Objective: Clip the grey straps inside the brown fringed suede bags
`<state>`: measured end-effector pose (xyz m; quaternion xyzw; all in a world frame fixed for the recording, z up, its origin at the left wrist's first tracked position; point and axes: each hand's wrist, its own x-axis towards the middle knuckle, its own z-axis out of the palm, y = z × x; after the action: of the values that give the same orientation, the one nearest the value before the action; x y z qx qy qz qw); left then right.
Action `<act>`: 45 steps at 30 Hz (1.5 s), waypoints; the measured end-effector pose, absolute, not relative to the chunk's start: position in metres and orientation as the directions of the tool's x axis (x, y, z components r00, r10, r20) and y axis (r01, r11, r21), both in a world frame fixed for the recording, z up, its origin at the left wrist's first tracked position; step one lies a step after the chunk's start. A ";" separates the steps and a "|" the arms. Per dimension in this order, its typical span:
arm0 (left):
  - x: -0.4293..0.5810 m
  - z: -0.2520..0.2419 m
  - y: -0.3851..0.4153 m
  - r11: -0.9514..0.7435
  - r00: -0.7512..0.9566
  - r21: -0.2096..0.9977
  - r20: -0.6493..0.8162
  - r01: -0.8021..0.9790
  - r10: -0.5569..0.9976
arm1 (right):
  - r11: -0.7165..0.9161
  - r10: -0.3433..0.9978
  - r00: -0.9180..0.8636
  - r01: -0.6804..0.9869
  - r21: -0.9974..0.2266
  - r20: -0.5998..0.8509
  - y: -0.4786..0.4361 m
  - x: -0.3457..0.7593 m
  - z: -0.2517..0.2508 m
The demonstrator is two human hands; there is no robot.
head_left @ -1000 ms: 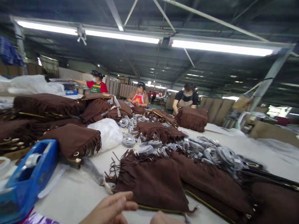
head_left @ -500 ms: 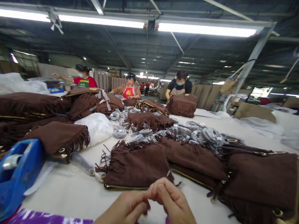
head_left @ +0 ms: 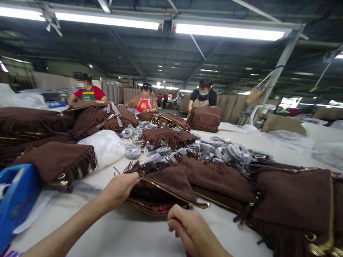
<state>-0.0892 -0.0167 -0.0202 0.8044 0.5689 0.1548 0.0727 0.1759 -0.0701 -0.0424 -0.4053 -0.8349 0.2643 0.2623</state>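
A brown fringed bag [head_left: 169,181] lies in front of me with its gold zipper open. Dark space and a red patterned lining [head_left: 164,209] show inside its mouth. My left hand [head_left: 125,185] is closed on the upper edge of the opening at the left, holding it raised. Close to the right end of the mouth, my right hand [head_left: 186,224] is closed, fingers curled under; whatever it may hold is hidden. The zipper's end [head_left: 203,205] sticks out just above that hand.
More brown bags [head_left: 217,179] lie to the right and at left. Plastic-wrapped coiled straps [head_left: 235,154] are heaped behind. A blue tape dispenser [head_left: 20,197] stands at the left front, near a white plastic bundle [head_left: 105,144]. Three co-workers [head_left: 145,104] are across the table.
My hands were together in front of the closed bag. They have moved apart, the left to the bag's upper edge, and the bag's mouth is now open. The view has shifted slightly.
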 end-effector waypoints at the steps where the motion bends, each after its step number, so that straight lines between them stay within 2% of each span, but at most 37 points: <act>1: -0.089 -0.020 -0.015 -0.338 0.296 0.323 0.173 0.884 0.939 | 0.531 0.821 -0.523 0.549 -0.646 0.230 -0.067 0.171 -0.041; 8: -0.091 -0.049 -0.009 -0.253 0.191 0.682 0.167 0.686 0.967 | 0.598 0.741 -0.609 0.406 -0.691 0.283 -0.044 0.136 -0.049; 12: -0.093 -0.069 -0.001 -0.216 0.132 0.735 0.172 0.643 0.976 | 0.607 0.757 -0.565 0.424 -0.672 0.328 -0.031 0.117 -0.061; 17: -0.097 -0.078 0.005 -0.182 0.081 0.795 0.166 0.579 0.983 | 0.494 0.760 -0.633 0.414 -0.764 0.147 -0.016 0.097 -0.063; 19: -0.099 -0.080 0.007 -0.162 0.069 0.820 0.149 0.548 0.986 | 0.484 0.767 -0.627 0.428 -0.763 0.136 -0.015 0.092 -0.062; 21: -0.100 -0.082 0.009 -0.137 0.049 0.844 0.130 0.518 0.990 | 0.536 0.798 -0.567 0.510 -0.672 0.206 -0.019 0.089 -0.061; 25: -0.103 -0.087 0.014 -0.087 0.018 0.883 0.088 0.462 0.996 | 0.637 0.768 -0.517 0.676 -0.370 0.378 -0.030 0.089 -0.065; 28: -0.104 -0.089 0.016 -0.067 0.023 0.901 0.063 0.429 0.998 | 0.660 0.733 -0.530 0.706 -0.257 0.426 -0.033 0.089 -0.071; 35: -0.105 -0.091 0.017 -0.050 0.038 0.914 0.037 0.404 0.999 | 0.662 0.685 -0.532 0.739 -0.122 0.497 -0.029 0.084 -0.084; 42: -0.106 -0.091 0.018 -0.053 0.049 0.910 0.036 0.411 0.998 | 0.710 0.680 -0.614 0.689 -0.149 0.402 -0.017 0.069 -0.085; 45: -0.105 -0.091 0.018 -0.058 0.055 0.913 0.039 0.405 0.998 | 0.748 0.638 -0.661 0.654 -0.113 0.394 -0.010 0.063 -0.085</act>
<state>-0.1054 0.0181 -0.0909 0.6166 0.5686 0.3859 0.3841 0.0628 -0.0103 -0.0849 -0.3546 -0.9112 -0.0191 0.2089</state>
